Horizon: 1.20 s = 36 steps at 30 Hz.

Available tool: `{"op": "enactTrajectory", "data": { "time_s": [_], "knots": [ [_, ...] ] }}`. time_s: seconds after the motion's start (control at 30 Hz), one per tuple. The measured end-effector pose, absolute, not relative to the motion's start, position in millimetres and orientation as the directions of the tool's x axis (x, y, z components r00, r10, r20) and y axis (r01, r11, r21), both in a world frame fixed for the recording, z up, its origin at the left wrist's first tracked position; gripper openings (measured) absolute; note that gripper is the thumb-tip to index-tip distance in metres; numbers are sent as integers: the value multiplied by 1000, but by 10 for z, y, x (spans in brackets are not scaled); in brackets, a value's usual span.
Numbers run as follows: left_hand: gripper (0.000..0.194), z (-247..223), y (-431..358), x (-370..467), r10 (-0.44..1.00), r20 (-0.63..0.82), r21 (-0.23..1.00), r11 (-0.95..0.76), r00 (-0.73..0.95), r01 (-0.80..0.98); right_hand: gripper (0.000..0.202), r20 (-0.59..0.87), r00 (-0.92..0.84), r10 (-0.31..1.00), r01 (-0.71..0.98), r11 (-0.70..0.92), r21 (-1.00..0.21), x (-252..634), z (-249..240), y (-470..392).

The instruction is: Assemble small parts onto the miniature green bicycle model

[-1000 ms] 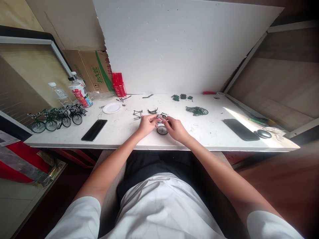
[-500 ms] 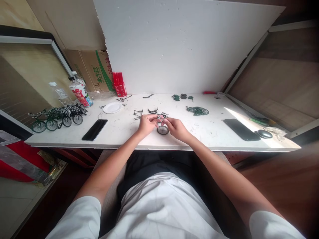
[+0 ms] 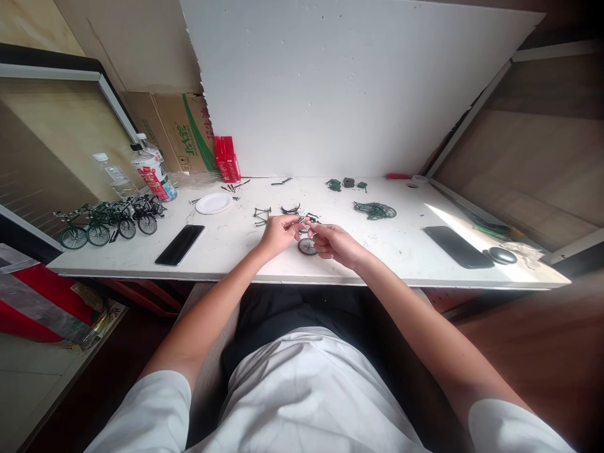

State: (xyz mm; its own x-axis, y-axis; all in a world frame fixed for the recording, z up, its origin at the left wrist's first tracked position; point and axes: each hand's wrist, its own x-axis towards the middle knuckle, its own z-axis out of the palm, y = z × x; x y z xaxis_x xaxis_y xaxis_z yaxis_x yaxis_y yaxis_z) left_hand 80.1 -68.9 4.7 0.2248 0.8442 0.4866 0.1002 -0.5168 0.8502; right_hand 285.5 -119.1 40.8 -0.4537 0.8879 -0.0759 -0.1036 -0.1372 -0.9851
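Note:
Above the front middle of the white table, my left hand [image 3: 282, 232] is closed, its thumb and fingertips pinching something too small to make out. Almost touching it, my right hand [image 3: 336, 244] is also closed in a pinch, and its fingers hide what they hold. A small spoked toy bicycle wheel [image 3: 306, 246] shows on the table just below the fingertips. Behind my hands lie a curved black part [image 3: 290, 209] and a thin dark frame-like piece [image 3: 261, 216]. More little dark parts behind the fingertips are partly covered.
Several small model bicycles [image 3: 99, 224] stand at the left. A phone [image 3: 180, 245], a white paper plate [image 3: 214, 202] and bottles [image 3: 153, 175] are nearby. Green parts [image 3: 375, 211] lie right of centre. A dark flat slab [image 3: 457, 246] and a mouse [image 3: 501, 255] sit at the right.
My right hand has turned slightly and its fingers have curled in beside the wheel. My left hand stays almost in place, still pinching.

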Motion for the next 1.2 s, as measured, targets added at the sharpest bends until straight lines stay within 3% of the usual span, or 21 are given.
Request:
{"op": "enactTrajectory", "data": {
  "time_s": [0.07, 0.13, 0.23, 0.33, 0.43, 0.63, 0.77, 0.87, 1.03, 1.2],
  "knots": [
    [31, 67, -689, 796, 851, 471, 861, -501, 232, 87, 35, -26, -389, 921, 29, -16, -999, 2844, 403, -1208],
    [36, 79, -694, 798, 858, 460, 870, -487, 228, 77, 39, 120, -315, 941, 232, 199, -952, 2846, 382, -1213],
    [42, 84, -702, 809, 866, 449, 879, -473, 219, 67, 43, 422, -289, 859, 541, 510, -668, 2857, 317, -1201],
    [44, 77, -699, 825, 873, 447, 886, -463, 195, 39, 43, 538, -325, 778, 703, 579, -412, 2861, 237, -1177],
    [45, 76, -698, 845, 878, 446, 891, -454, 172, 4, 43, 560, -340, 756, 738, 583, -339, 2863, 175, -1157],
    [39, 77, -713, 853, 871, 465, 880, -475, 158, 28, 51, 516, -303, 801, 713, 550, -435, 2851, 165, -1162],
    [32, 17, -679, 832, 866, 474, 872, -487, 158, 54, 64, 405, -269, 874, 483, 486, -728, 2801, 241, -1187],
    [26, -15, -652, 821, 854, 487, 862, -504, 184, 56, 71, 192, -294, 936, 234, 265, -935, 2772, 294, -1189],
    [26, -14, -659, 831, 839, 491, 850, -520, 234, 80, 70, 144, -265, 953, 165, 192, -968, 2768, 318, -1174],
    [40, -84, -653, 851, 836, 490, 845, -525, 247, 103, 44, -42, -280, 959, 113, -11, -994, 2789, 387, -1193]
  ]
}}
